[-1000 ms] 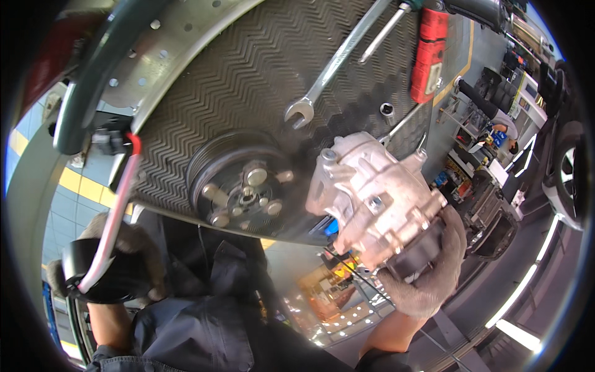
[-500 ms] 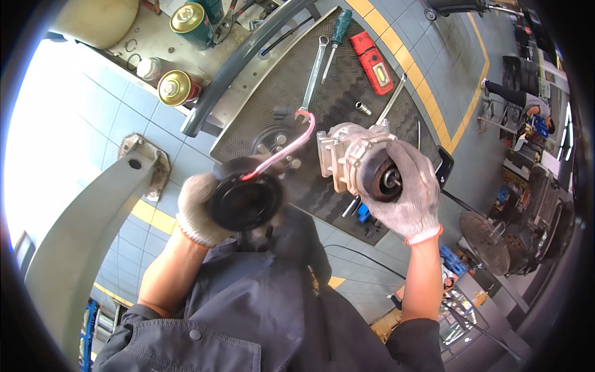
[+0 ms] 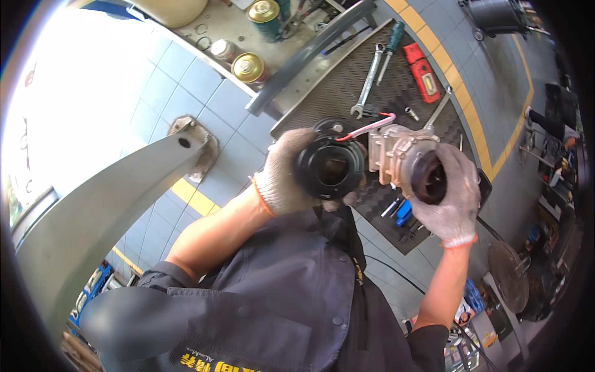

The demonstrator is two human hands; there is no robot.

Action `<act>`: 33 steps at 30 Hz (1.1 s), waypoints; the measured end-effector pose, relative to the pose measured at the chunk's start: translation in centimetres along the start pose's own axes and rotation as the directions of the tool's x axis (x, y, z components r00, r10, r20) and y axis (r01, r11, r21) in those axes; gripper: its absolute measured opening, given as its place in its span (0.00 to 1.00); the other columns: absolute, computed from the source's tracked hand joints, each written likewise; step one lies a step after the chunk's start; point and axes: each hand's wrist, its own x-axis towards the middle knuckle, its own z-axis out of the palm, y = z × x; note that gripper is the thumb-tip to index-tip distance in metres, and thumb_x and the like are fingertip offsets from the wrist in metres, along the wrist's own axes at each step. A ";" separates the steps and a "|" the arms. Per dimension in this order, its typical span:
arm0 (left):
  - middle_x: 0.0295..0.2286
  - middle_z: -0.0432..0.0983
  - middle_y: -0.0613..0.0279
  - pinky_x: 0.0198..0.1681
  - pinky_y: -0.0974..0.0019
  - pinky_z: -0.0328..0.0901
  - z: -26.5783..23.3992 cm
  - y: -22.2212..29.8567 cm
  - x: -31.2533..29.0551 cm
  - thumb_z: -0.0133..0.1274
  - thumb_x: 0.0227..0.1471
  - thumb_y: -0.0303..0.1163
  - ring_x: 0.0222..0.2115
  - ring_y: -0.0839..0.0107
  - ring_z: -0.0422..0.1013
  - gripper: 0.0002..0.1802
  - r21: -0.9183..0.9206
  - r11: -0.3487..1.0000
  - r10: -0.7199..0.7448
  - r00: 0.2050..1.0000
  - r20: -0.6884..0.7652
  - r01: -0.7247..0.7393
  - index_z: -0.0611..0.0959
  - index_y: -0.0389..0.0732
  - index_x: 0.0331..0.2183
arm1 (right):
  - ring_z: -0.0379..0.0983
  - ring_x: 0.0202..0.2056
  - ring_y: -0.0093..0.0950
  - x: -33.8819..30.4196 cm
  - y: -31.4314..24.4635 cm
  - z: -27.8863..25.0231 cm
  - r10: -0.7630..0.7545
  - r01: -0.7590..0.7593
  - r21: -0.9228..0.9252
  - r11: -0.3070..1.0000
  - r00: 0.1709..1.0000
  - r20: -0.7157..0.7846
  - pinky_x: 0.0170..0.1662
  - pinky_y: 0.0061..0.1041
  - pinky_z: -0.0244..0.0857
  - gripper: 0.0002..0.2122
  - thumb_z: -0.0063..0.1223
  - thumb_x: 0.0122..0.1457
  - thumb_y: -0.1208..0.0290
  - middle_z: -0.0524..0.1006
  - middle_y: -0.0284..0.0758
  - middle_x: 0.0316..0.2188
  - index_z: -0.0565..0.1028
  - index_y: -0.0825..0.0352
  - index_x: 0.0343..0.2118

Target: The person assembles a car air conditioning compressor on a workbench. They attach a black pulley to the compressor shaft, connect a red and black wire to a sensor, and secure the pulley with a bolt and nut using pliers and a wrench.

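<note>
My left hand is closed round a black ring-shaped clutch coil, its round opening turned up toward me. A pinkish-white wire runs from the coil toward the right. Beside it, my right hand grips a silver cast-metal compressor body with a dark round opening at its near end. Both hands wear light knitted gloves with orange cuffs. Coil and compressor are a small gap apart, held above a ribbed black mat. Partly hidden behind the coil is a dark round part with a bolt head.
On the mat lie a wrench, a green-handled screwdriver, a red work light, a socket and a blue-handled tool. Cans stand on a metal cart beyond a grey rail. A pale post rises at left.
My left hand has brought the clutch coil up and right, closer to the compressor, and its opening faces me more. My right hand keeps its grip. The whole view has shifted.
</note>
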 end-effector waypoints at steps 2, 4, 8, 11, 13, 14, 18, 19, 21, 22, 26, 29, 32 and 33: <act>0.52 0.85 0.36 0.32 0.53 0.74 -0.1 -0.2 0.0 0.38 0.73 0.69 0.40 0.43 0.84 0.46 0.024 0.999 -0.039 0.999 -0.032 0.040 0.80 0.37 0.66 | 0.81 0.58 0.52 -0.7 -0.2 -1.5 -0.005 0.005 0.014 1.000 1.000 -0.005 0.63 0.49 0.79 0.43 0.83 0.36 0.75 0.84 0.45 0.60 0.81 0.68 0.64; 0.52 0.85 0.36 0.32 0.56 0.73 0.1 -0.5 0.0 0.38 0.71 0.72 0.39 0.44 0.84 0.48 -0.061 0.996 -0.064 0.997 -0.032 0.062 0.81 0.39 0.66 | 0.81 0.58 0.53 -1.9 0.2 -3.4 -0.033 0.034 0.026 0.999 0.998 -0.048 0.64 0.48 0.77 0.46 0.80 0.34 0.75 0.82 0.51 0.61 0.79 0.72 0.64; 0.52 0.86 0.37 0.28 0.57 0.70 1.2 -0.3 0.1 0.38 0.69 0.74 0.38 0.43 0.83 0.49 0.021 0.994 -0.113 0.991 0.073 0.112 0.83 0.41 0.65 | 0.81 0.61 0.45 -5.1 3.1 -6.4 0.340 -0.306 0.209 0.929 0.929 -0.146 0.66 0.42 0.75 0.44 0.77 0.42 0.77 0.81 0.49 0.61 0.76 0.75 0.69; 0.49 0.88 0.40 0.27 0.56 0.70 2.1 0.0 0.2 0.38 0.69 0.74 0.37 0.44 0.83 0.48 0.037 0.984 -0.177 0.983 0.056 0.175 0.86 0.42 0.61 | 0.80 0.61 0.40 -5.7 8.4 -6.1 0.398 -0.402 0.016 0.916 0.900 -0.175 0.68 0.38 0.72 0.43 0.76 0.47 0.77 0.82 0.46 0.61 0.75 0.74 0.72; 0.47 0.88 0.42 0.26 0.56 0.70 2.6 0.1 0.6 0.40 0.68 0.73 0.36 0.46 0.83 0.46 0.095 0.985 -0.135 0.987 -0.084 0.142 0.87 0.42 0.58 | 0.79 0.62 0.42 -4.9 12.7 -2.9 0.506 -0.507 0.017 0.862 0.857 -0.095 0.71 0.37 0.70 0.43 0.76 0.47 0.74 0.82 0.47 0.61 0.75 0.75 0.71; 0.46 0.88 0.43 0.26 0.56 0.70 2.8 0.2 0.8 0.41 0.68 0.73 0.36 0.47 0.83 0.46 0.127 0.983 -0.119 0.986 -0.116 0.133 0.87 0.42 0.58 | 0.79 0.64 0.43 -4.3 14.7 -1.0 0.567 -0.567 0.015 0.824 0.822 -0.051 0.72 0.37 0.68 0.43 0.77 0.47 0.72 0.81 0.48 0.62 0.76 0.75 0.71; 0.45 0.88 0.46 0.27 0.59 0.71 3.7 0.5 1.9 0.45 0.66 0.72 0.34 0.52 0.83 0.43 0.222 0.969 -0.075 0.985 -0.158 0.109 0.88 0.41 0.55 | 0.76 0.69 0.51 -3.2 20.0 4.7 0.649 -0.622 -0.192 0.759 0.746 0.151 0.75 0.45 0.68 0.46 0.79 0.46 0.64 0.80 0.51 0.66 0.75 0.67 0.73; 0.44 0.88 0.47 0.27 0.59 0.71 3.9 0.4 2.1 0.47 0.66 0.71 0.34 0.53 0.83 0.43 0.243 0.964 -0.071 0.984 -0.163 0.110 0.88 0.41 0.54 | 0.75 0.70 0.51 -3.4 20.6 5.7 0.652 -0.628 -0.194 0.754 0.751 0.106 0.75 0.45 0.68 0.47 0.79 0.46 0.62 0.80 0.51 0.67 0.75 0.65 0.74; 0.44 0.88 0.49 0.27 0.60 0.71 4.5 0.2 2.6 0.49 0.65 0.71 0.34 0.55 0.83 0.42 0.276 0.953 -0.079 0.983 -0.163 0.123 0.88 0.41 0.53 | 0.76 0.70 0.51 -3.5 21.6 7.3 0.642 -0.630 -0.132 0.766 0.760 0.098 0.75 0.45 0.69 0.47 0.80 0.45 0.61 0.80 0.51 0.67 0.75 0.64 0.74; 0.43 0.88 0.49 0.27 0.61 0.71 4.7 0.1 2.7 0.50 0.64 0.70 0.33 0.56 0.83 0.41 0.295 0.946 -0.091 0.983 -0.160 0.135 0.89 0.41 0.52 | 0.76 0.69 0.51 -3.5 22.1 7.8 0.647 -0.637 -0.125 0.761 0.759 0.076 0.75 0.45 0.69 0.48 0.80 0.45 0.60 0.80 0.51 0.67 0.75 0.64 0.74; 0.42 0.88 0.53 0.27 0.63 0.72 6.0 -0.4 3.4 0.54 0.62 0.69 0.32 0.61 0.82 0.40 0.407 0.896 -0.133 0.982 -0.135 0.177 0.89 0.40 0.49 | 0.75 0.70 0.51 -3.9 23.3 10.2 0.635 -0.614 -0.177 0.769 0.766 0.103 0.75 0.46 0.70 0.49 0.82 0.44 0.57 0.78 0.51 0.68 0.76 0.61 0.73; 0.40 0.88 0.55 0.27 0.65 0.72 7.6 0.0 4.0 0.57 0.61 0.68 0.31 0.64 0.82 0.38 0.539 0.821 -0.152 0.982 -0.109 0.187 0.90 0.40 0.47 | 0.73 0.72 0.51 -3.8 22.2 9.1 0.612 -0.602 -0.106 0.791 0.778 0.141 0.76 0.46 0.68 0.49 0.84 0.45 0.56 0.76 0.51 0.71 0.75 0.59 0.75; 0.39 0.88 0.58 0.28 0.67 0.72 9.9 0.7 5.1 0.61 0.60 0.67 0.30 0.67 0.82 0.37 0.695 0.696 -0.193 0.979 -0.061 0.181 0.91 0.40 0.45 | 0.70 0.76 0.45 -3.0 18.0 3.3 0.653 -0.650 0.138 0.747 0.757 0.029 0.80 0.41 0.60 0.46 0.79 0.59 0.59 0.72 0.54 0.76 0.69 0.71 0.78; 0.39 0.88 0.58 0.28 0.67 0.72 11.0 0.9 5.6 0.62 0.59 0.67 0.30 0.68 0.81 0.37 0.750 0.639 -0.211 0.976 -0.046 0.173 0.91 0.39 0.45 | 0.69 0.77 0.45 -3.0 16.0 0.4 0.610 -0.545 0.485 0.684 0.792 0.030 0.80 0.42 0.60 0.41 0.73 0.67 0.62 0.71 0.52 0.77 0.68 0.77 0.78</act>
